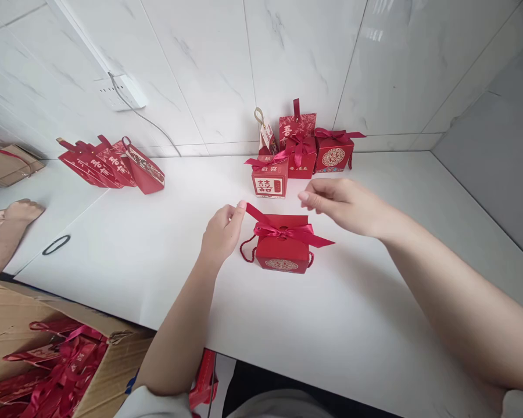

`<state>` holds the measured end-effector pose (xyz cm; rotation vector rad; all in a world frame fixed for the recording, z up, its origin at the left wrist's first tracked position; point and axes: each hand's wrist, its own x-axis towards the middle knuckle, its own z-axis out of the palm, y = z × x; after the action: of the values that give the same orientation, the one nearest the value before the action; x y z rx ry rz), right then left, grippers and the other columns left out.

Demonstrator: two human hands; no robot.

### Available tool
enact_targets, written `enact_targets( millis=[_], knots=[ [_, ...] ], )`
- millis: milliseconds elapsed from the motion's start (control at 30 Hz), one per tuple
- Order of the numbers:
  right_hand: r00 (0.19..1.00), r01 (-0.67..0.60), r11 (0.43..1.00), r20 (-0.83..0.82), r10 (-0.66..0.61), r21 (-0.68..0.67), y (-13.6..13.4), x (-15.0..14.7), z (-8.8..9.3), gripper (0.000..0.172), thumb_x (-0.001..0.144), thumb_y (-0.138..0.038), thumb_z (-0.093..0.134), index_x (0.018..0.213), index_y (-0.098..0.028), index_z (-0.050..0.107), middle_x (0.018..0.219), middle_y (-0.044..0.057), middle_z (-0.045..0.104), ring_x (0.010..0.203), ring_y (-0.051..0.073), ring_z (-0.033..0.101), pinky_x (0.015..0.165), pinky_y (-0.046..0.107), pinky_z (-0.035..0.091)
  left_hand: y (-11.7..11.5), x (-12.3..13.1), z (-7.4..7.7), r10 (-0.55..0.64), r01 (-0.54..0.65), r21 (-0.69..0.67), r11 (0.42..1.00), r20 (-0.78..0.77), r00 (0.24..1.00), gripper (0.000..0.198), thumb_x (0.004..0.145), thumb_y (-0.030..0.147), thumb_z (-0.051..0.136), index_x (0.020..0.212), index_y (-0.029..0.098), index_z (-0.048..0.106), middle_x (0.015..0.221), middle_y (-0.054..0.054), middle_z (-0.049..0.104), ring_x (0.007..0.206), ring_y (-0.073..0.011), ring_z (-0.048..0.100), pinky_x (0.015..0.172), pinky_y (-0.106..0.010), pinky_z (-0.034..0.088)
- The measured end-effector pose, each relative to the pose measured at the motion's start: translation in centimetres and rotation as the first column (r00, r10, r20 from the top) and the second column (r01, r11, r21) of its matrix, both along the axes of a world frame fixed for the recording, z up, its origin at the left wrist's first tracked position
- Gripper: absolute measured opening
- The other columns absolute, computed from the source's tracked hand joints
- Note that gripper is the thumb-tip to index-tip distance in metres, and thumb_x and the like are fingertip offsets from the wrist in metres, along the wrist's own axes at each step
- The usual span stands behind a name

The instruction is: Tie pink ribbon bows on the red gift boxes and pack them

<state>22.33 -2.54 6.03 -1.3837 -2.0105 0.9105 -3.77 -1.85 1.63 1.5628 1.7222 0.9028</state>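
Observation:
A small red gift box point(282, 255) with a tied red ribbon bow point(283, 231) sits on the white table point(331, 325) in front of me. My left hand point(221, 231) pinches the left tail of the ribbon, pulled out to the upper left of the box. My right hand point(342, 204) hovers just above and right of the box, fingers loosely curled together and pointing left, with nothing visible in them.
Several finished red boxes point(303, 152) stand against the tiled wall. A pile of flat red boxes point(113, 165) lies at the back left. A cardboard carton point(43, 354) with red ribbons sits at the lower left. Another person's hand point(13, 215) rests at the left edge.

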Motion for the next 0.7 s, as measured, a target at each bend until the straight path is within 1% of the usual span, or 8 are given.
enact_targets(
  millis=[67,133,200,300,400,533,633,700],
  knots=[
    [0.996,0.012,0.99,0.09,0.0,-0.138,0.1,1.1,0.5,0.053,0.09,-0.068,0.044,0.073,-0.021,0.063,0.077,0.004,0.064,0.072,0.02,0.058,0.066,0.032,0.042,-0.1,-0.2,0.3,-0.09,0.088,-0.078,0.993,-0.021,0.996,0.053,0.084,0.066,0.05,0.061,0.02,0.058,0.068,-0.005,0.063,0.066,-0.0179,0.058,0.054,-0.027,0.04],
    [0.981,-0.042,0.956,0.169,0.094,-0.289,0.2,1.7,0.7,0.056,0.085,-0.072,0.048,0.067,-0.021,0.063,0.074,0.005,0.064,0.068,0.02,0.058,0.064,0.032,0.041,-0.3,-0.1,0.8,-0.195,0.199,-0.178,0.964,0.04,0.98,0.058,0.086,0.065,0.046,0.053,0.019,0.055,0.057,-0.004,0.057,0.058,-0.0157,0.054,0.052,-0.027,0.036],
    [0.958,-0.115,0.918,0.2,0.203,-0.38,0.2,1.8,0.6,0.054,0.08,-0.071,0.056,0.061,-0.021,0.06,0.07,0.004,0.062,0.063,0.019,0.055,0.06,0.032,0.038,-0.7,0.3,1.4,-0.274,0.295,-0.246,0.923,0.118,0.954,0.057,0.086,0.063,0.049,0.051,0.018,0.055,0.054,-0.003,0.054,0.053,-0.0138,0.051,0.051,-0.027,0.034],
    [0.951,-0.221,0.891,0.116,0.288,-0.397,0.3,1.4,0.4,0.052,0.08,-0.067,0.059,0.057,-0.021,0.054,0.066,0.002,0.058,0.06,0.017,0.051,0.058,0.031,0.036,-1.0,0.7,2.0,-0.352,0.399,-0.283,0.872,0.203,0.914,0.049,0.082,0.059,0.06,0.055,0.018,0.056,0.056,-0.001,0.053,0.051,-0.0119,0.051,0.05,-0.026,0.035],
    [0.957,-0.279,0.881,-0.032,0.289,-0.381,0.6,0.9,0.0,0.047,0.082,-0.063,0.059,0.061,-0.021,0.056,0.069,0.002,0.058,0.066,0.016,0.052,0.062,0.03,0.039,-1.1,0.8,2.1,-0.376,0.438,-0.29,0.851,0.248,0.893,0.045,0.08,0.057,0.063,0.059,0.018,0.057,0.059,-0.001,0.054,0.052,-0.0115,0.052,0.048,-0.025,0.034],
    [0.967,-0.255,0.894,-0.114,0.228,-0.368,0.9,0.7,-0.3,0.04,0.081,-0.058,0.062,0.069,-0.021,0.06,0.074,0.001,0.057,0.064,0.013,0.049,0.058,0.027,0.038,-1.0,0.8,1.7,-0.339,0.404,-0.297,0.865,0.248,0.907,0.051,0.084,0.06,0.054,0.056,0.017,0.055,0.057,-0.002,0.055,0.05,-0.0114,0.051,0.047,-0.025,0.031],
    [0.969,-0.237,0.895,-0.16,0.189,-0.378,0.9,0.5,-0.4,0.038,0.08,-0.056,0.066,0.068,-0.021,0.058,0.066,-0.002,0.051,0.057,0.011,0.043,0.055,0.026,0.036,-1.0,1.0,1.5,-0.32,0.385,-0.26,0.885,0.26,0.911,0.046,0.083,0.055,0.059,0.058,0.017,0.052,0.058,-0.001,0.054,0.051,-0.0102,0.049,0.047,-0.024,0.032],
    [0.965,-0.226,0.886,-0.218,0.147,-0.404,0.9,0.3,-0.6,0.036,0.079,-0.053,0.069,0.068,-0.021,0.058,0.064,-0.002,0.052,0.055,0.011,0.044,0.055,0.026,0.038,-1.1,1.0,1.5,-0.339,0.401,-0.228,0.887,0.27,0.901,0.042,0.083,0.05,0.061,0.059,0.017,0.051,0.058,0.0,0.052,0.052,-0.0094,0.048,0.047,-0.023,0.032]
  ],
)
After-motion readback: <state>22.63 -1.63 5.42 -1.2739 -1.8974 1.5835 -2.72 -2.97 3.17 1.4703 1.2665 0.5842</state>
